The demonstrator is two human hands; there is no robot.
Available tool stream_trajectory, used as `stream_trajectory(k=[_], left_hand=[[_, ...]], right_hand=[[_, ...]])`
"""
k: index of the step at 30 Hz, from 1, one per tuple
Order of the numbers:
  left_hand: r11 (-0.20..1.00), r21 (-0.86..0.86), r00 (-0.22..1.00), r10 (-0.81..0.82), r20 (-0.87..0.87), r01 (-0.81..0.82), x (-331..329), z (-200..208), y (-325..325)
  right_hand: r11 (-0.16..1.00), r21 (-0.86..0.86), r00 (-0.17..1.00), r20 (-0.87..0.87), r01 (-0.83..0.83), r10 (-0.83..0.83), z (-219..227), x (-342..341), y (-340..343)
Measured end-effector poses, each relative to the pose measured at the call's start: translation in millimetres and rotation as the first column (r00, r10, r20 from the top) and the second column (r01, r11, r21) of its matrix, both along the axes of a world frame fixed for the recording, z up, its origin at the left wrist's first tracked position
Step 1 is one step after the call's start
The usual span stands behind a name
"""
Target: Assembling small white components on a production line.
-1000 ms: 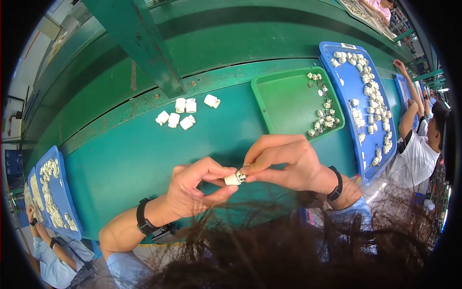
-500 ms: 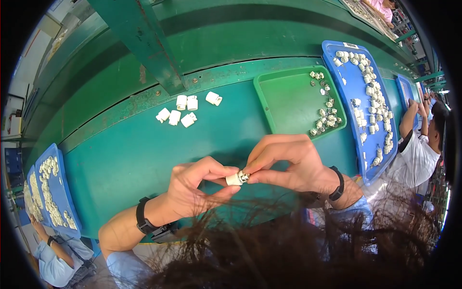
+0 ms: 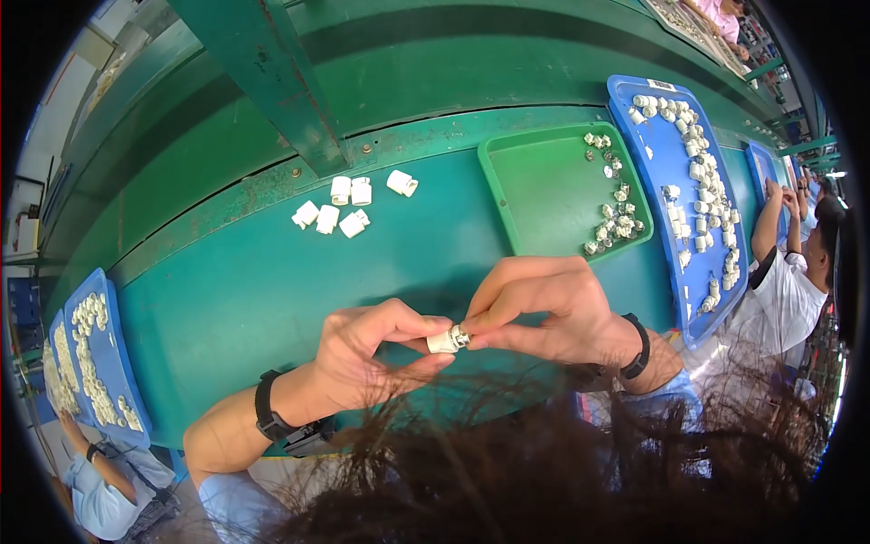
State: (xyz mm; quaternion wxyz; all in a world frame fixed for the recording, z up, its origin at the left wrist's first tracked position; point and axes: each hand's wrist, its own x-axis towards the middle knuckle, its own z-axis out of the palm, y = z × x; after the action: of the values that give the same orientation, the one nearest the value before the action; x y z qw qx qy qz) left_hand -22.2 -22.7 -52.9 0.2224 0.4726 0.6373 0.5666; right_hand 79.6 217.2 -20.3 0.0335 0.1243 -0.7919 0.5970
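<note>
Between thumb and fingers, my left hand pinches a small white cylindrical socket housing above the green bench. My right hand grips a white-and-metal insert at the housing's right end, its fingertips hiding part of it. Housing and insert meet, with the insert partly inside. Beyond my left hand, several loose white housings lie on the bench. A green tray stands beyond my right hand, holding several white-and-metal inserts along its right side.
Right of the green tray, a blue tray holds many white parts with metal ends. Blue trays of small white parts stand at the far left beside a person's arm. Another person works at the right. A green post rises at the back.
The insert sits slightly closer against the housing, and the housing has tilted a little in my fingers. Both hands keep their grip and have barely shifted.
</note>
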Motion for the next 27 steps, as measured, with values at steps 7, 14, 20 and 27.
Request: stream_trajectory(k=[7,14,20,27], left_hand=[[0.995,-0.012,0.985,-0.096,0.142,0.098,-2,-2,-5],[0.996,-0.026,0.994,-0.089,0.065,0.091,-2,1,-4],[1.000,0.012,0.999,0.011,0.032,-0.011,4,-5,0],[0.999,0.011,0.999,0.038,0.003,-0.038,4,5,1]], right_hand=[[0.998,0.051,0.999,-0.028,-0.036,0.037,-1,0,3],[0.996,0.059,0.996,-0.065,-0.061,0.064,-4,-1,2],[0.999,0.041,0.999,-0.034,-0.020,0.021,-6,-1,-1],[0.992,-0.123,0.997,0.070,-0.030,0.038,-3,-3,3]])
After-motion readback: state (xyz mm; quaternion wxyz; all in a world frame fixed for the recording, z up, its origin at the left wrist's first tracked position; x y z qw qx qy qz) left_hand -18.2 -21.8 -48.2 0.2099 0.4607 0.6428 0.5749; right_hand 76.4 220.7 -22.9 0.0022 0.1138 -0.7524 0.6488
